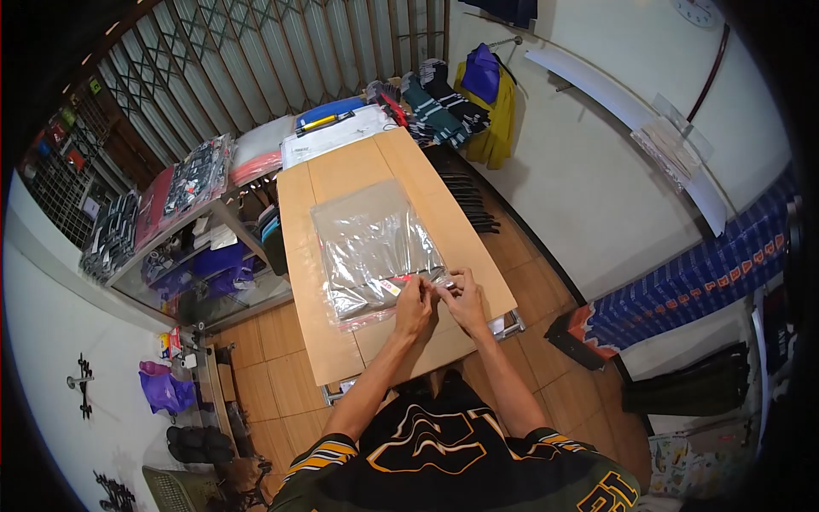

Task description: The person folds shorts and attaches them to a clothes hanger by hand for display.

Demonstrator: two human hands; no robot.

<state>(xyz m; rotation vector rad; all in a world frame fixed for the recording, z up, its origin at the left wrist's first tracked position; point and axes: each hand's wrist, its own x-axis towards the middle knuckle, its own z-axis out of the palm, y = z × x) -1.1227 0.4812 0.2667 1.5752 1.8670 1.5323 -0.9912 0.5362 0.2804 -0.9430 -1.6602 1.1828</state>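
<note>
Orange capitals seeming to spell "APPAREL" along the long blue patterned box over to the right, big outlined characters on the dark shirt, too cropped for me to make out, clock numerals up there too small to read

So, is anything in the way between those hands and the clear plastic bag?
Nothing visible. The left hand and right hand are both at the near right corner of the plastic bag, with no other object between them and it.
</note>
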